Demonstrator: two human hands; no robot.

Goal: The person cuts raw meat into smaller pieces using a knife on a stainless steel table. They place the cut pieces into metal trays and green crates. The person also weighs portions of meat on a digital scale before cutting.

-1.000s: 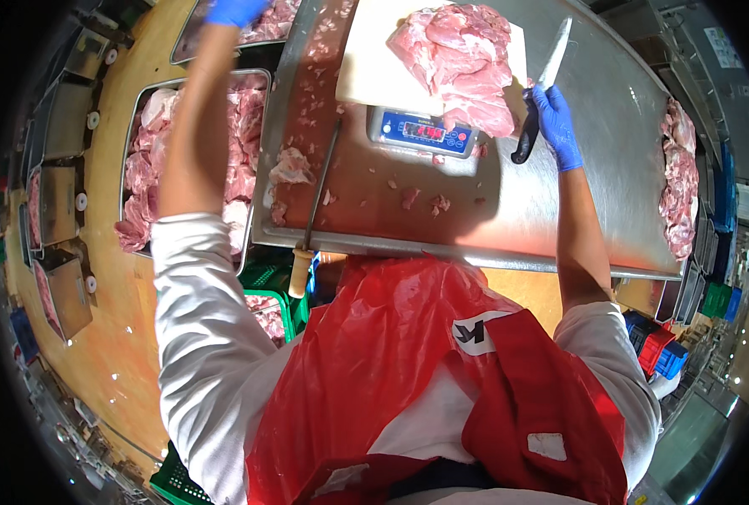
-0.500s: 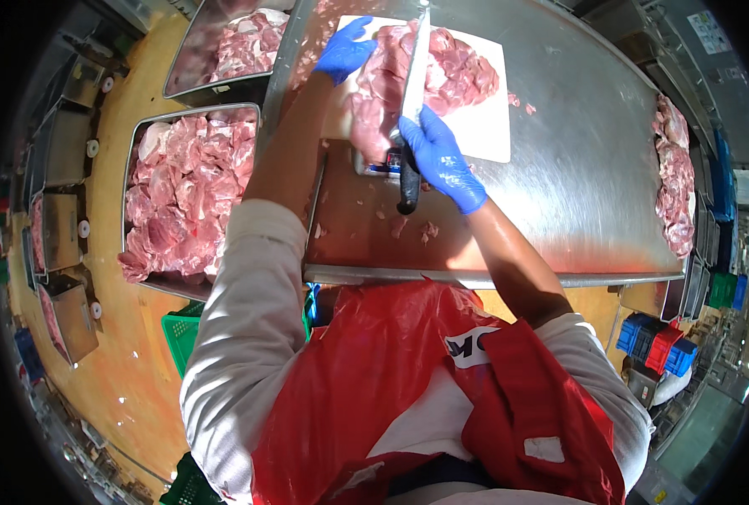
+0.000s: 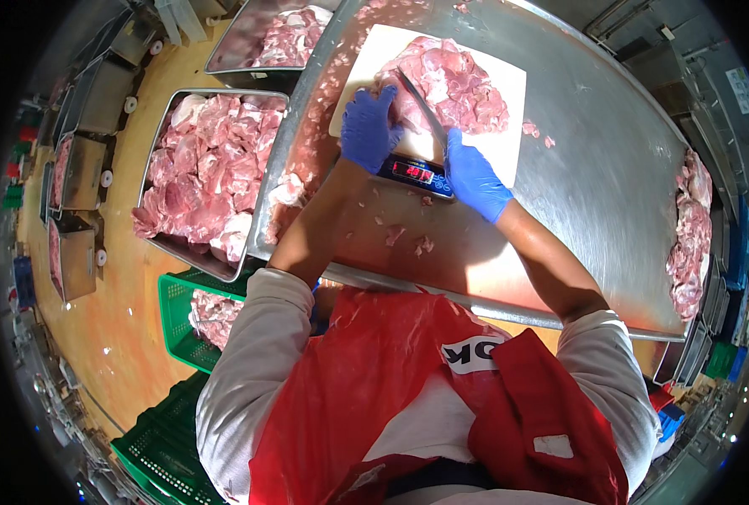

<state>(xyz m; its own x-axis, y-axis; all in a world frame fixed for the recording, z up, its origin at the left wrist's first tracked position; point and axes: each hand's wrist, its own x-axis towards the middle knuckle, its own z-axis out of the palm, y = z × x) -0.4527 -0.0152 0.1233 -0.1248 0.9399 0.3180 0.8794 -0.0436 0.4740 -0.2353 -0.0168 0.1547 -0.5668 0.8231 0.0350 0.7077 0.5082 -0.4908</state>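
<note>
A pile of raw pink meat rests on a white cutting board, over a scale with a lit display. My left hand, gloved in blue, has bent fingers pressed on the meat's left edge, gripping it. My gloved right hand holds the knife, its blade angled up and leftward across the meat, the tip at the upper left part of the pile. The handle is mostly hidden by my fingers.
A steel table carries scraps and a row of meat at right. Meat-filled steel trays stand left, green crates below them. Steel bins line the far left.
My left hand has come down from the upper left onto the meat. My right hand has swung the knife leftward from the board's right side to lie diagonally across the pile.
</note>
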